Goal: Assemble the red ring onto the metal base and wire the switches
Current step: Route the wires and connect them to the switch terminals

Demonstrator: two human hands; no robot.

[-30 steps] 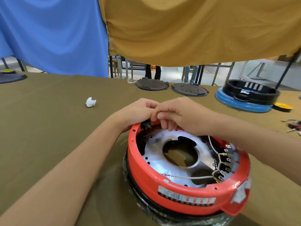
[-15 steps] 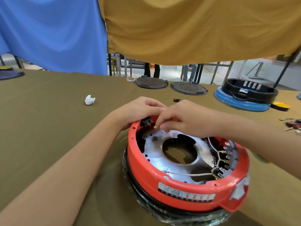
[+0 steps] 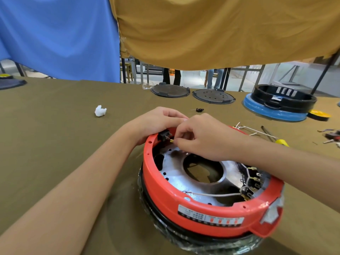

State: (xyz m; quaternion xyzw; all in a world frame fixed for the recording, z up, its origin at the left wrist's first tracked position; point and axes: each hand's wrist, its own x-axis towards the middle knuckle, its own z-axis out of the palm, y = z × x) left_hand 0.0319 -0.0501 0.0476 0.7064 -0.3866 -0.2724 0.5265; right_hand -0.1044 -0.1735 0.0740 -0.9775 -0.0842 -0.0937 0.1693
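1. Head view: your table (image 3: pixel 55 144), draped in olive cloth, fills the frame; a blue curtain (image 3: pixel 58 34) and a mustard curtain (image 3: pixel 220 28) hang behind it.
2. Red ring (image 3: pixel 184 203) sits on the metal base (image 3: pixel 176 177), near you and right of centre, on a black rim wrapped in clear film. A label strip shows on the ring's near outer wall.
3. Far right: a black ring (image 3: pixel 283 98) stacked on a blue disc (image 3: pixel 272 112). Two dark round plates (image 3: pixel 170 91) (image 3: pixel 213 96) lie along the far edge.
4. Your left hand (image 3: pixel 154 122) curls over the ring's far rim from outside, fingers closed on the rim just behind the black switch (image 3: pixel 163 135); the grip itself is partly hidden by your other hand.
5. Your right hand (image 3: pixel 204 138) reaches across the ring; thumb and forefinger are pinched narrow on a small brass terminal (image 3: pixel 172 141) just beside the switch's metal prongs. Touching or apart, you cannot tell.
6. Inside the ring's right wall: a cluster of switches (image 3: pixel 252 181) with brass tabs, and a white wire (image 3: pixel 211 194) running from them across the base.
7. Loose bits: white wires (image 3: pixel 246 128) and a yellow-handled tool (image 3: pixel 281 142) beyond your right forearm, a crumpled white scrap (image 3: pixel 100 111) to the left, a small black part (image 3: pixel 199 109) past your hands.
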